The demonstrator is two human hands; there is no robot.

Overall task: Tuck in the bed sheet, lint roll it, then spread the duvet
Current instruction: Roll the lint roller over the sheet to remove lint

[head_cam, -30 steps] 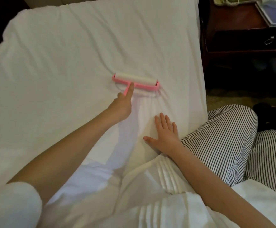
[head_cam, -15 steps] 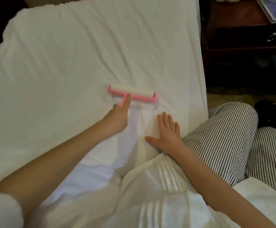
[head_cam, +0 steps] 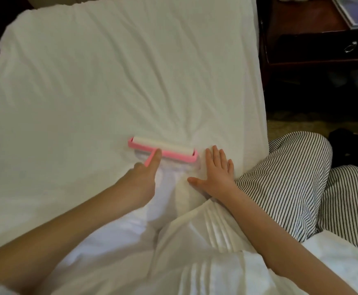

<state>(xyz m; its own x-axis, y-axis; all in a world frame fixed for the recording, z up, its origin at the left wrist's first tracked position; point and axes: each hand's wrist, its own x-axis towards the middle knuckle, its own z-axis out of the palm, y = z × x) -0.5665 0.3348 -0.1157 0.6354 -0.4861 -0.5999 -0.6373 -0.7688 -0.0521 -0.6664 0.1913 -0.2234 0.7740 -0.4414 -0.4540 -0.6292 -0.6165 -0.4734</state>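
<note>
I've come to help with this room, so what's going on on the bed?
A person is lint rolling the white bed sheet. Their left hand grips the pink lint roller by its handle, roller on the sheet. Their right hand lies flat on the sheet beside the roller's right end. The sheet around them lies uncovered.

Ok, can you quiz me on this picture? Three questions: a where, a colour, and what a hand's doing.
1. Where is the lint roller? A on the sheet; B up in the air; C under the sheet.
2. What colour is its frame? A blue; B pink; C green.
3. How is the right hand? A flat on the sheet; B in a fist; C holding the roller.
Answers: A, it sits on the sheet, left hand gripping its handle; B, the frame is pink; A, fingers straight, palm down.
</note>
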